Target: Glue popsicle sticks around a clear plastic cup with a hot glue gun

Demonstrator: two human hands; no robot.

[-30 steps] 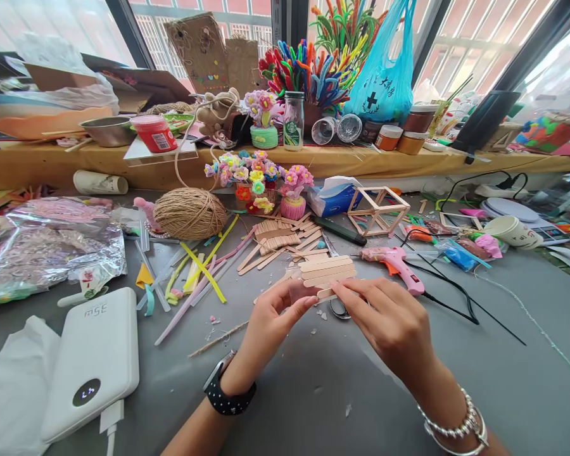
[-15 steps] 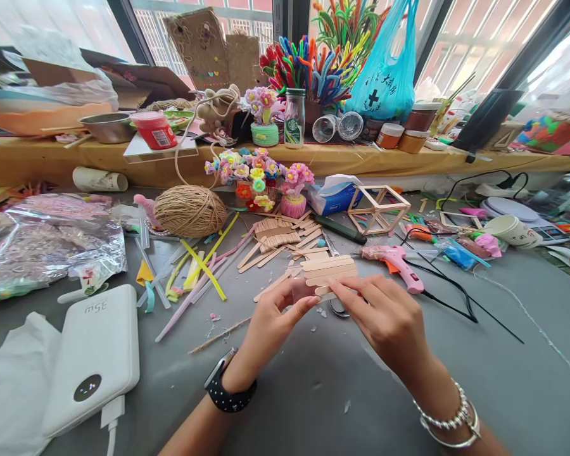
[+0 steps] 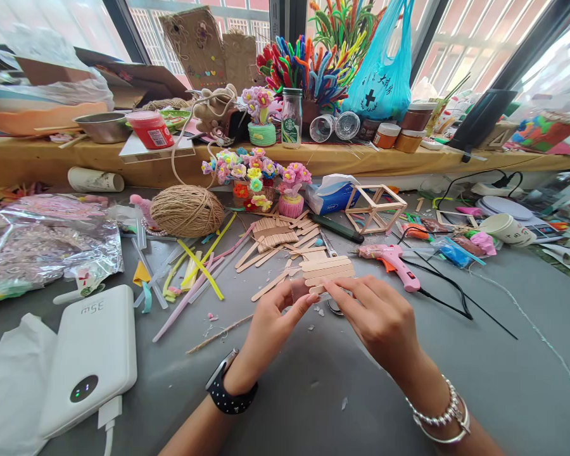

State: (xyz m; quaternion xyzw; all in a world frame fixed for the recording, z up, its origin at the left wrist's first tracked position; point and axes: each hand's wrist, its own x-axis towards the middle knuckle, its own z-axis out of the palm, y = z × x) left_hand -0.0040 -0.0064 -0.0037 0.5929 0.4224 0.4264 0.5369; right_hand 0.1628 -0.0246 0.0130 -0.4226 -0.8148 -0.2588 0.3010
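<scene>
A small panel of craft sticks (image 3: 327,268), laid side by side in rows, is held up above the table between my two hands. My left hand (image 3: 278,320) closes on its left end, where a see-through brownish piece shows beside the thumb. At the lower edge, my right hand (image 3: 380,320) pinches a craft stick (image 3: 317,289) lying against the row above; its right part is hidden by the fingers. Behind the panel lies a heap of loose craft sticks (image 3: 275,234). A pair of scissors (image 3: 333,308) lies under my hands, mostly covered.
A pink glue gun (image 3: 401,266) with a black cord lies to the right. Behind it stands a stick-built cube frame (image 3: 375,209). Leftward are a twine ball (image 3: 187,210), yellow strips (image 3: 202,269) and a white power bank (image 3: 95,354). Crafts crowd the ledge (image 3: 351,159).
The lowest stick and my right hand have shifted slightly left along the panel. My left hand keeps its hold. The whole view has drifted a little.
</scene>
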